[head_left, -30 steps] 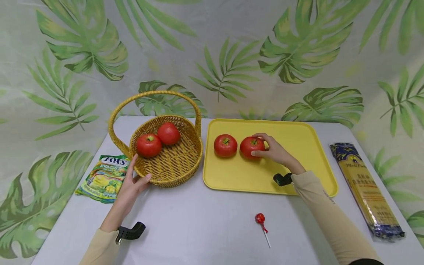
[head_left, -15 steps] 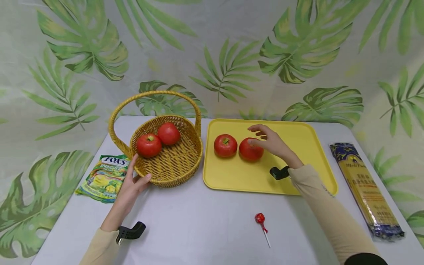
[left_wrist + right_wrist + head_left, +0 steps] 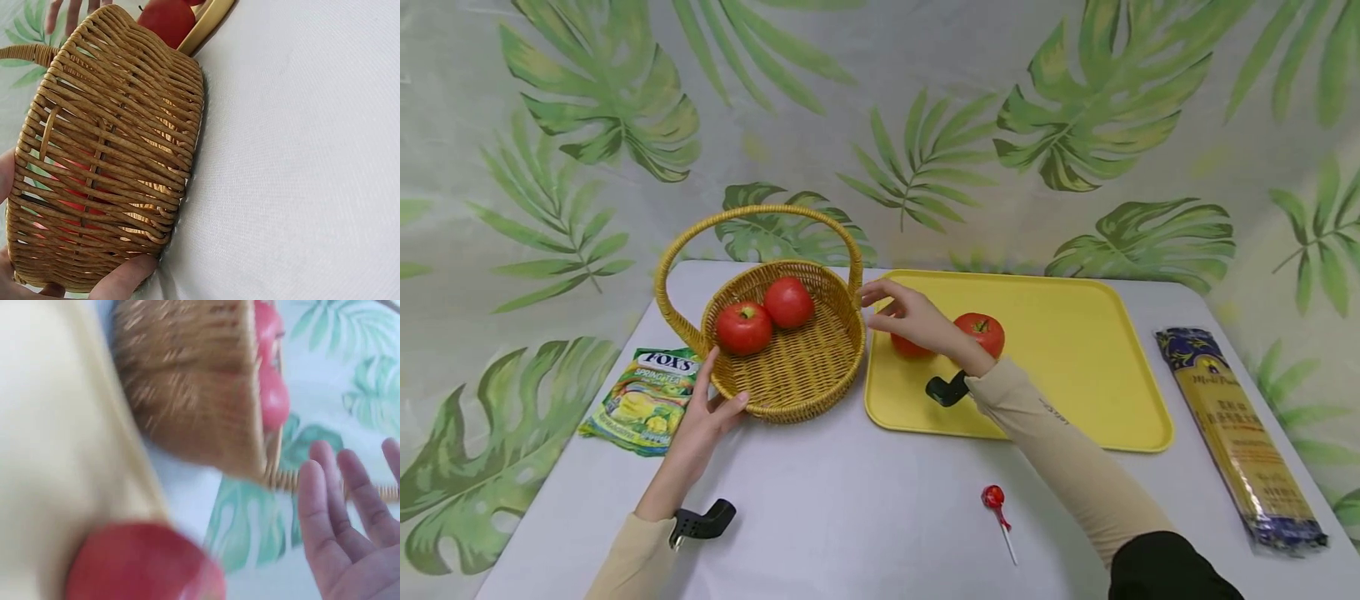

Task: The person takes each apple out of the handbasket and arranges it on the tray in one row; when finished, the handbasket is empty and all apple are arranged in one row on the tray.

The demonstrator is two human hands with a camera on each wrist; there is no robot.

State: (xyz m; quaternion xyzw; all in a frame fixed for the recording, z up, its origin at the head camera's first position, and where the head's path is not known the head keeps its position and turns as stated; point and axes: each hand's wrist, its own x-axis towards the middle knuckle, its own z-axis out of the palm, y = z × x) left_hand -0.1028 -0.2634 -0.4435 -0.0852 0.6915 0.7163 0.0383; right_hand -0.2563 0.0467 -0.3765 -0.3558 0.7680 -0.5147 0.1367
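A yellow wicker basket (image 3: 805, 367) with a tall arched handle stands at the back left in the head view. Inside are a tomato (image 3: 743, 328) and a second red tomato (image 3: 789, 302). My left hand (image 3: 703, 425) holds the basket's near left side; in the left wrist view its thumb (image 3: 125, 278) lies low against the weave. My right hand (image 3: 917, 321), holding nothing, is over the tray's left end with fingertips near the basket's handle base. It partly covers one tomato (image 3: 910, 347) on the tray; another tomato (image 3: 981, 333) sits just right of it.
The yellow tray (image 3: 1060, 367) lies right of the basket. A green Fox's candy bag (image 3: 643, 404) is beside the left forearm. A red lollipop (image 3: 994, 498) lies in front of the tray, and a noodle pack (image 3: 1240, 433) at the right edge. Leaf-patterned cloth (image 3: 925, 167) hangs behind.
My right hand has let go of the right-hand tomato on the tray, lifted, and swung left toward the basket. Both tray tomatoes stay there. The left hand keeps its place at the basket.
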